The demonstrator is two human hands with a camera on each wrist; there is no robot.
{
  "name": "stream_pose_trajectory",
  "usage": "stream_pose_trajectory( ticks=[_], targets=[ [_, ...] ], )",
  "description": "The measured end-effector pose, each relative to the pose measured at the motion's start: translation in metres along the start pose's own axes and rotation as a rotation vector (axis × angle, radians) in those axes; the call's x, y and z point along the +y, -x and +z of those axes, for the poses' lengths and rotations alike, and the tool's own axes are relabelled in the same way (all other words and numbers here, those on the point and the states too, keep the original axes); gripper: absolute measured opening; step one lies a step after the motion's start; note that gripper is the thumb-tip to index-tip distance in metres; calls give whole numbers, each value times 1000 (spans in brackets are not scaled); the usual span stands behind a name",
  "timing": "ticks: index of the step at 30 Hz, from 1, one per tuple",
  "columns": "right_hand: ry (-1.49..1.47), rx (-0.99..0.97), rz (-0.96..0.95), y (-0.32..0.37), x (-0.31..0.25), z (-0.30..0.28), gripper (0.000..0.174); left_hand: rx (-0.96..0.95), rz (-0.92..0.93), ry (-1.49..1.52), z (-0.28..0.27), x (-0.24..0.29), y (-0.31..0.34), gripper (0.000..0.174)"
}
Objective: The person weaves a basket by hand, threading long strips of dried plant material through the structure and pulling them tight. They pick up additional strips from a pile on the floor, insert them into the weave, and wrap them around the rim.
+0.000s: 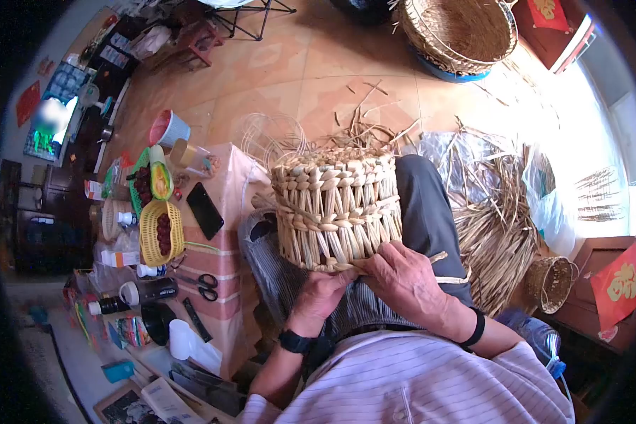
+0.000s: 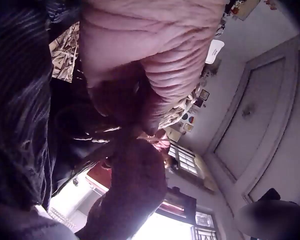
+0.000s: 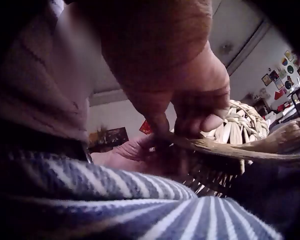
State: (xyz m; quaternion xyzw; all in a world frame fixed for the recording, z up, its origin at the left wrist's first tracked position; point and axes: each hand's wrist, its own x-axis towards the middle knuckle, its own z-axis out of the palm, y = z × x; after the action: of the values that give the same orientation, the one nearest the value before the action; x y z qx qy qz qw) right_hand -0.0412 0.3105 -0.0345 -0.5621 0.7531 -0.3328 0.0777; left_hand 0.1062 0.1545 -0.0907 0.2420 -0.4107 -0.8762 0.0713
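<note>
A woven straw basket (image 1: 337, 205) lies across the person's lap, its open-weave side facing up in the head view and its near edge toward the body. The left hand (image 1: 323, 293) grips that near edge, thumb on top; its fingertips are in shadow in the left wrist view. Right beside it, the right hand (image 1: 405, 277) pinches a straw strand (image 3: 225, 150) at the same edge. The strand's loose end sticks out to the right, past the knuckles. In the right wrist view the basket's braided part (image 3: 242, 120) shows behind the fingers.
On the left, a cloth-covered table (image 1: 226, 275) bears a phone (image 1: 205, 211), scissors (image 1: 203, 286) and a yellow basket (image 1: 161, 237) with dark red fruit. Loose straw (image 1: 491, 233) lies on the floor at right, near a small basket (image 1: 550, 284). A large basket (image 1: 459, 32) stands at the back.
</note>
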Motion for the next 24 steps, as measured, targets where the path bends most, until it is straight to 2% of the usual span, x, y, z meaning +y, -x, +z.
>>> stream_pose_trajectory(
  ticks=[2, 5, 8, 10, 14, 17, 19, 21, 24],
  targets=[
    [17, -1, -1, -2, -1, 3, 23, 21, 62, -99, -5, -10, -2, 38],
    [-74, 21, 3, -3, -2, 1, 21, -218, 435, -1010, -30, -11, -3, 55],
    [-211, -94, 181, 0, -3, 0, 21, -80, 225, -618, -24, -19, -6, 49],
    [-247, -81, 146, -3, -1, -5, 21, -45, 203, -476, -28, -28, -10, 43],
    [-198, -121, 87, -12, 2, -21, 19, 12, 170, -756, -27, -19, -1, 39],
    [-205, -29, 79, -29, 11, -30, 15, 110, 42, -599, 0, 4, -7, 42],
    [-197, -16, 136, -41, 8, -36, 14, 96, 61, -466, -12, -15, -16, 48],
    [-110, 20, 80, -47, 13, -27, 14, 148, 162, -408, -2, -8, -17, 54],
    [-149, 3, 157, -47, 8, -23, 19, 132, 209, -266, 11, 4, -12, 54]
  ],
)
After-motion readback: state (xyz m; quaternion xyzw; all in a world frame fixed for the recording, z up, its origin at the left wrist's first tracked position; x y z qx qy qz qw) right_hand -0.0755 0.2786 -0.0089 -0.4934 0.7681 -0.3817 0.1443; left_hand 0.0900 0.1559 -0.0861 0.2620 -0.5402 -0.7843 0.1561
